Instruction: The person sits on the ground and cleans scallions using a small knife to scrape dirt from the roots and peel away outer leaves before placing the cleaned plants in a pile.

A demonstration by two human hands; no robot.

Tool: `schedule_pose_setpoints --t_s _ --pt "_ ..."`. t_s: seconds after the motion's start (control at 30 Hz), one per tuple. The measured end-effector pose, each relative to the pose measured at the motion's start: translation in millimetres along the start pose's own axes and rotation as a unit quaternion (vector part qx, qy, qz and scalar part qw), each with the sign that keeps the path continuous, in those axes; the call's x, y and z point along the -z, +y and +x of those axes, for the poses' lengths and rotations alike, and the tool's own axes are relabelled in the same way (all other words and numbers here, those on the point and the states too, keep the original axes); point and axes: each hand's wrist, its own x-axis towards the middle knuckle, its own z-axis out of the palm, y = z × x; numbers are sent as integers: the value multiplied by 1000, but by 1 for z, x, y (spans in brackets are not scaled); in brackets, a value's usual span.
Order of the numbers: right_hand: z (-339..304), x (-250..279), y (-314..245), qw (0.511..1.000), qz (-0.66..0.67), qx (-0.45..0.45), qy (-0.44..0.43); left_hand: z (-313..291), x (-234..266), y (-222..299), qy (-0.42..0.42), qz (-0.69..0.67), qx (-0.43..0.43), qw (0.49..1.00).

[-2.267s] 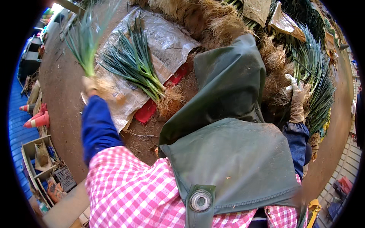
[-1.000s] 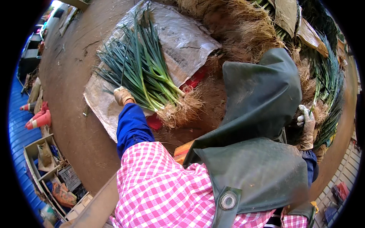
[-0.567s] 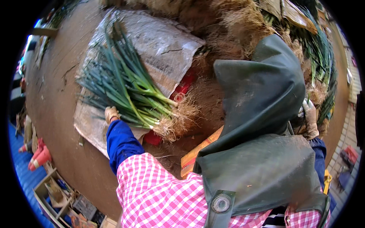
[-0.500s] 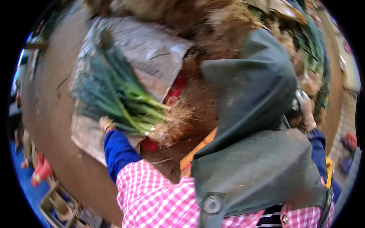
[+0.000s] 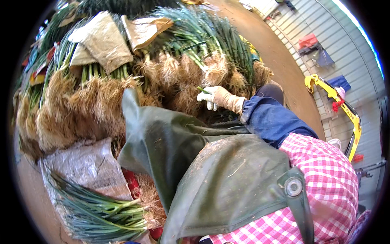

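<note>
- Right up close, the checked shirt (image 5: pixel 329 179) and green apron (image 5: pixel 235 175) fill the lower right, a metal ring (image 5: pixel 293 186) gleaming on the strap.
- Here's the right hand (image 5: pixel 218 99), gloved, blue sleeve (image 5: pixel 276 118) behind it, just above the apron's folds: fingers (image 5: pixel 202 96) bent, a short green piece (image 5: pixel 202 90) at their tips, and I can't tell whether they grip it.
- The left hand is out of view, so no telling what its fingers do.
- Lower left, the leeks (image 5: pixel 103 215) lie together on a pale sheet (image 5: pixel 87 162), leaves leftward, roots near the apron, a red patch (image 5: pixel 131 179) showing beside the sheet.
- Past the right hand rises the stack (image 5: pixel 215 69) of more leeks, shaggy roots facing us, brown wrappers (image 5: pixel 105 40) over part of it.
- Farther off, bare brown floor (image 5: pixel 276 61), then a yellow boom (image 5: pixel 348 112) before the ribbed wall (image 5: pixel 347 49).
</note>
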Motion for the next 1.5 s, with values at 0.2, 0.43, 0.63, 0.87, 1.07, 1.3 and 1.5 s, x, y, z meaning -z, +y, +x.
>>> schedule_pose_setpoints --t_s 0.2,0.43,0.63,0.87,1.07,1.3,1.5 --pt "-14 51 3 901 -301 266 165 -21 88 198 90 -193 -246 946" --pt "-99 229 -5 825 -312 144 449 -60 285 359 300 -228 -521 766" --pt "-226 300 161 794 -389 -300 358 -260 399 543 322 -300 -754 489" --pt "-229 207 280 971 -94 -198 95 -497 413 610 -249 -296 -826 411" --pt "-148 203 282 986 -147 -9 83 -461 388 616 -315 -396 -687 522" --pt "-78 257 299 914 -292 283 -5 -395 297 605 -402 -284 -613 618" --pt "-25 312 152 966 137 -38 -216 -411 251 624 -348 -175 -673 628"
